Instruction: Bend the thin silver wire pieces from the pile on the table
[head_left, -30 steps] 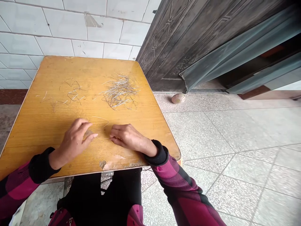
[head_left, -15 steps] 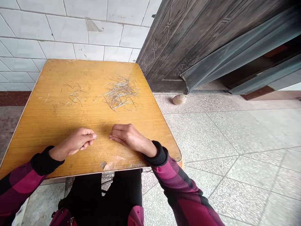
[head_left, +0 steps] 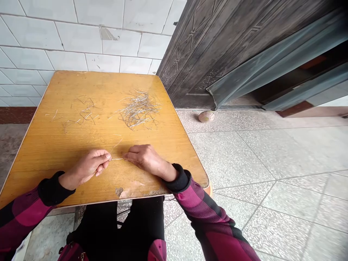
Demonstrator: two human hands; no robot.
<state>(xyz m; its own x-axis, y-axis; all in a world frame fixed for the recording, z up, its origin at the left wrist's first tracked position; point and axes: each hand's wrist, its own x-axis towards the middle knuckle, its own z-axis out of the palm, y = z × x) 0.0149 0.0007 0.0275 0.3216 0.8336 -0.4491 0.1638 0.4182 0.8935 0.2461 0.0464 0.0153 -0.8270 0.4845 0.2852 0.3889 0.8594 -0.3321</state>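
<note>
At the near side of the desk [head_left: 67,145], our left grip [head_left: 89,166] is closed to a tight pinch, its thumb and forefinger meeting on one end of a short wire [head_left: 116,158]. The thin, pale wire runs level across the small gap between our hands. Our right grip [head_left: 145,158] rests low on the wood, its fingers lying close together and pointing toward the left grip. Its fingertips reach the far end of the short wire, but we cannot tell whether they have hold of it.

Just above the pinch, a second wire [head_left: 116,142] lies in a faint bent line on the desk. Farther out, toward the desk's far side, is a tangled heap of wire [head_left: 138,110], with a looser scatter of wire [head_left: 85,110] to its left. Nearer our body, the desk's edge has a worn patch [head_left: 130,188].

Black cuffs [head_left: 176,177] and pink-and-black checked sleeves [head_left: 203,210] lead back from our wrists. Beyond the desk stand a tiled wall [head_left: 81,36] and a dark metal door [head_left: 195,47], with a small ball [head_left: 206,116] on the speckled tile floor [head_left: 244,163].
</note>
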